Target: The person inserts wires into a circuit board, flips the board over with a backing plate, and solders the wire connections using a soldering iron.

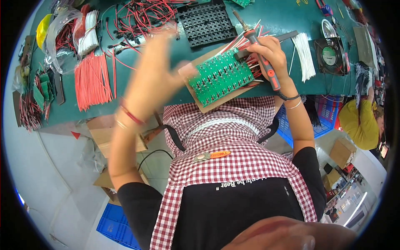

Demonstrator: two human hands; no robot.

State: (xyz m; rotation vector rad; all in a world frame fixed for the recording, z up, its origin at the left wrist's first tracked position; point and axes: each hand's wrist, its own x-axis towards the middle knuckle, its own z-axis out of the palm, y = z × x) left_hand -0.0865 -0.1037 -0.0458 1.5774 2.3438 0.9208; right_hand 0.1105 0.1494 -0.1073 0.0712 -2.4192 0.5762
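Note:
My right hand [273, 52] is wrapped round a soldering iron [271, 74] with a grey and red handle, its metal tip pointing up and away. Just left of that hand lies a green circuit board panel [221, 75] with rows of small parts, on a brown board [187, 81] at the table's near edge. Red and white wires stick out past the panel's far and right sides. A dark flat bar [288, 36] passes beneath my right hand. My left hand [156, 71], smeared by motion, is raised left of the panel, its thumb near the panel's corner; its grip is unclear.
On the green table [139, 89] lie red wires [95, 81], white wires [304, 56] and a tangle of red and black leads [143, 18]. A black perforated tray [207, 23] sits at the back. A black fan [331, 56] stands right. Blue crates [325, 116] are below.

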